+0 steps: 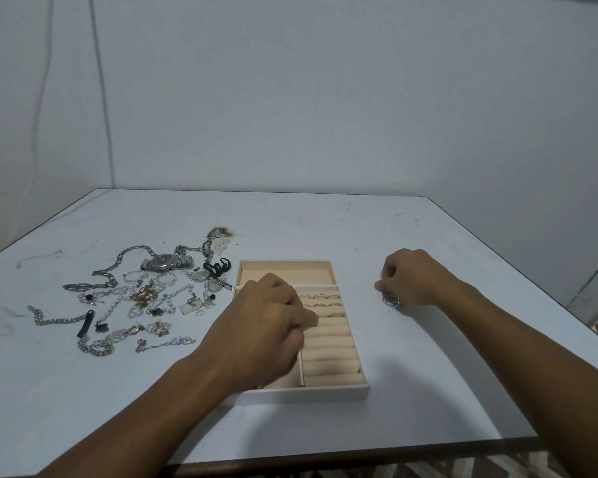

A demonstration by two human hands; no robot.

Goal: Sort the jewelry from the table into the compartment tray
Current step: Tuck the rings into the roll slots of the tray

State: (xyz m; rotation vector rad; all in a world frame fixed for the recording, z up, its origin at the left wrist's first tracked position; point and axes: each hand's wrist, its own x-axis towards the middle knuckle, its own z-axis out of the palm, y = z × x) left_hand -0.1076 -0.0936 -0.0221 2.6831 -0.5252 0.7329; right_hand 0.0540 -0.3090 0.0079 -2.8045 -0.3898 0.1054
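While my left hand (270, 319) sits curled over ring rolls (332, 346) in right half of tray (304, 393), fingertips at third row, cannot tell if it pinches ring. My right hand (411, 277) clenched round loose rings (390, 301) on table (428, 357), just right of tray (nearer hand for these). Rolls run across tray; I judge next ring must travel leftward into slot. Chain pile (135, 298) well left of tray.

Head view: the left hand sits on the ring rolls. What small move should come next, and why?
Probably press down with the left hand into the third groove of the ring rolls, beside the seated rings there. Any ring it pinches is hidden. The right hand holds a bunch of rings, so more should follow.
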